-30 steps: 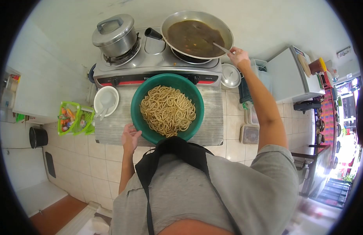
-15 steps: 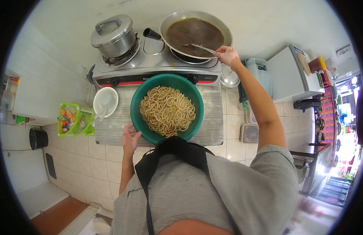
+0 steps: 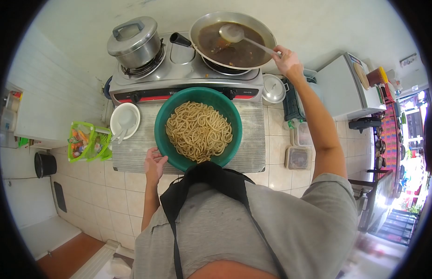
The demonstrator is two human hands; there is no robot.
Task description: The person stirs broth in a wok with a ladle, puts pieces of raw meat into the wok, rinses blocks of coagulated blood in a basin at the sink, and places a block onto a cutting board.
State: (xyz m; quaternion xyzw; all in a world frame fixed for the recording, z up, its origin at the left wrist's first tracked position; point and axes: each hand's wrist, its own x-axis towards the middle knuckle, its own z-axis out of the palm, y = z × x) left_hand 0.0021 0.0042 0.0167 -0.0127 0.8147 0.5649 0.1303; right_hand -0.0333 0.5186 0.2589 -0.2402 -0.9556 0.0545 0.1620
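Note:
My right hand [image 3: 289, 62] is closed around the handle of a ladle [image 3: 232, 33]. The ladle's bowl shows at the surface of dark brown liquid [image 3: 209, 44] in a wide metal pan [image 3: 194, 33] on the right burner. Below the stove, a green basin [image 3: 236, 132] holds a heap of thick, brownish noodles [image 3: 199, 130]. My left hand [image 3: 154, 164] is at the basin's lower left edge, fingers apart and holding nothing; whether the fingertips touch the rim I cannot tell.
A lidded pot [image 3: 134, 43] sits on the left burner of the stove [image 3: 183, 76]. Left of the basin, a white bowl [image 3: 115, 124] contains a light-coloured utensil. A metal lid [image 3: 273, 88] lies right of the stove. A green basket [image 3: 88, 151] stands at the left.
My right hand has moved up and to the right. The ladle's bowl, sunk in the liquid before, has come up to the surface. My left hand stays in place.

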